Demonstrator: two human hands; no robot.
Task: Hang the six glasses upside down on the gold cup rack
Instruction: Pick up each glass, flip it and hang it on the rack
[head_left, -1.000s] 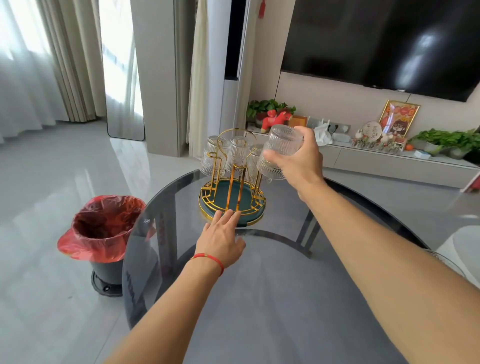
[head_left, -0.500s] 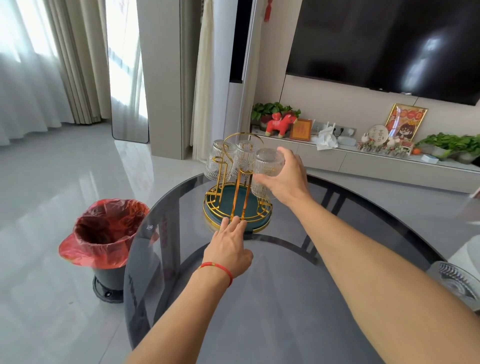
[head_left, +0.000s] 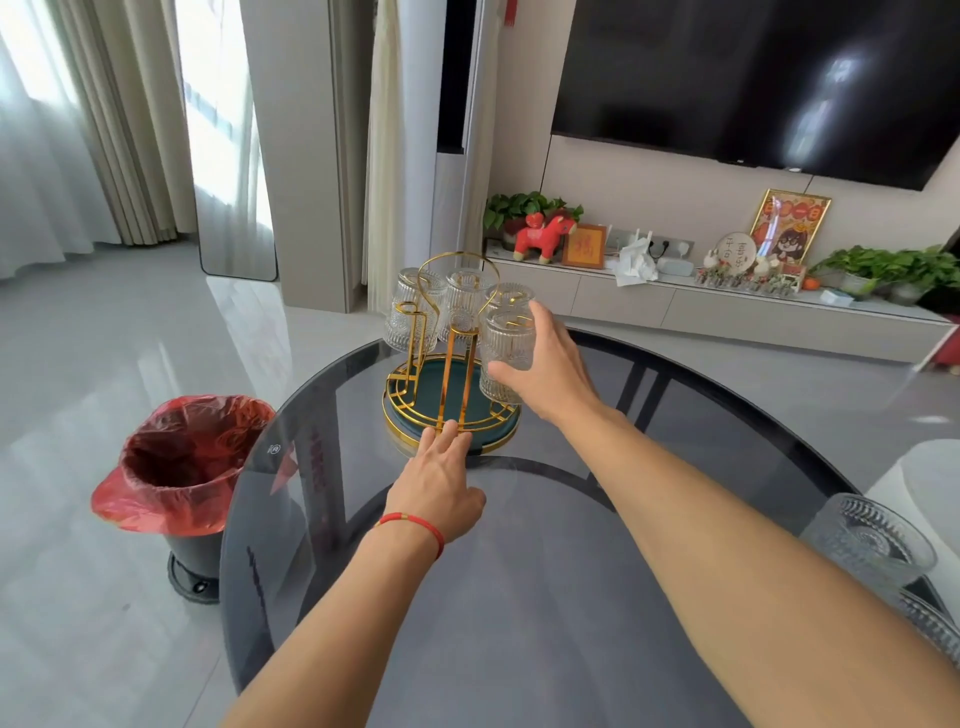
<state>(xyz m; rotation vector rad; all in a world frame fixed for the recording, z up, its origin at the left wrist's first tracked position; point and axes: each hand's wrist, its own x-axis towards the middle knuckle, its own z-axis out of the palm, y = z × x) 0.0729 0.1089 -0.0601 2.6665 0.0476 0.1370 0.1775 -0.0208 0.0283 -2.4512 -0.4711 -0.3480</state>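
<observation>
Table: one round smoked-glass table (head_left: 519, 597); it bears the rack toward its far side and the spare glasses at its right edge, all within arm's reach.
Bin: one bin (head_left: 179, 467) lined with a red bag stands on the floor just left of the table, no part in the task.
Rack: one gold cup rack (head_left: 451, 384) on a dark green round base, upright, with a looped handle on top; the pegs stand up so that inverted glasses drain and stay put.
Hung glasses: four ribbed glasses, mouths down, on the pegs, the nearest of them the held glass (head_left: 508, 340).
Waiting glasses: one upright glass (head_left: 867, 540) in plain sight, and a second glass (head_left: 930, 623) partly cut off just below it; together that makes six.
Right hand (head_left: 545, 374): fingers curled round the held glass, seemingly seating it on its peg; grip not yet released.
Left hand (head_left: 441, 480): flat, fingers straight, tips touching the base rim, holding nothing, likely steadying the rack against tipping.
</observation>
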